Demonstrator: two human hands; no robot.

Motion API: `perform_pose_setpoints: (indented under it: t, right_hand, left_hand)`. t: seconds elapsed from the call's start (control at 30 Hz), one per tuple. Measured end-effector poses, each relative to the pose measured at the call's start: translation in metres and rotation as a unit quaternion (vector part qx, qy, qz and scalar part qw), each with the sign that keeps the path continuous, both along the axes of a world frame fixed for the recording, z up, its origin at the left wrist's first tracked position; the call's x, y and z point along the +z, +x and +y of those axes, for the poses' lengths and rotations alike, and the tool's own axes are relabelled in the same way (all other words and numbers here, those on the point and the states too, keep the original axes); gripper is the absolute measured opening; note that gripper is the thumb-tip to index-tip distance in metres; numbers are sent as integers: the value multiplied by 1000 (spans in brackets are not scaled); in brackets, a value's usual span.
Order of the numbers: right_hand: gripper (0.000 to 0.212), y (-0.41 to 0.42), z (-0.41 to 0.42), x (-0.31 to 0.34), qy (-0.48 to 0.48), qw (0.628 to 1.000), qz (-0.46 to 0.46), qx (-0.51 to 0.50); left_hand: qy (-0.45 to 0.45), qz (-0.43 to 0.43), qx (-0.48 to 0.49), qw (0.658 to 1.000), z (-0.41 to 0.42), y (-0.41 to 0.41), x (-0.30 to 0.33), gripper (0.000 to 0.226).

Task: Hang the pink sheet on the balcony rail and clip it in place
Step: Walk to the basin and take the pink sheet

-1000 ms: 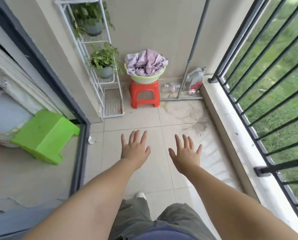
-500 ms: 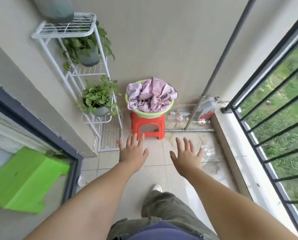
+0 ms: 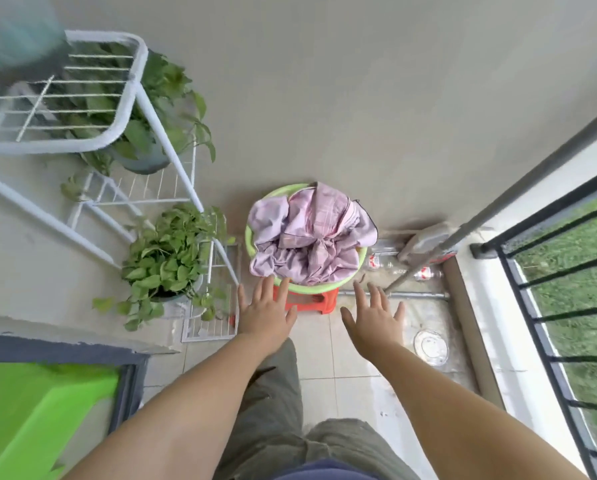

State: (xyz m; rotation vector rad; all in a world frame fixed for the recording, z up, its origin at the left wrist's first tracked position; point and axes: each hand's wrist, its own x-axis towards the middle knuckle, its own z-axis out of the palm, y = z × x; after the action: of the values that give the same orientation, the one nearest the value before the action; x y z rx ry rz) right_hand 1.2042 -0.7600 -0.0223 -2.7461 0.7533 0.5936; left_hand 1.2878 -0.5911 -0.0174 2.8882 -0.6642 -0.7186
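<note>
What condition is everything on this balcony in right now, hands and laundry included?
Crumpled pink sheet: bunched in a heap, not hung.
Light green plastic basin: full of the sheet, resting on the stool.
Small red plastic stool: upright under the basin.
Left hand: open, fingers spread, holding nothing.
Right hand: open, fingers spread, holding nothing.
Black metal balcony rail: bare.
Clear plastic bottles: lying on the floor.

A: where's the pink sheet at?
B: crumpled up in a green basin on the red stool. Balcony rail is off to the right, bare black bars.
</note>
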Motion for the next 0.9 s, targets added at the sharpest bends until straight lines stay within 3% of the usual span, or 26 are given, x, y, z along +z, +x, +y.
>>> perform_pose_setpoints:
  t: [0.33,0.5,0.63,0.77,0.9]
  right_hand:
    - [80,154,-51,-57,81,996,19,-46]
    - [97,219,-80,-144,68,995,68,17]
    - [106,251,-102,-207,83,992,97,-7]
    - [112,267,-110,-247,145,984,96,-49]
    - [93,274,-103,-267,182,977,14,-113]
  left_hand:
    - [-23,105,76,991,-40,167,-67,66]
    - [-30,172,172,970,-75,206,-156,91]
    - [17,213,197,957,-95,210,-221,111]
    - [46,210,178,960,-103,215,-258,120]
    - [66,147,184,970,-111,222,-275,108]
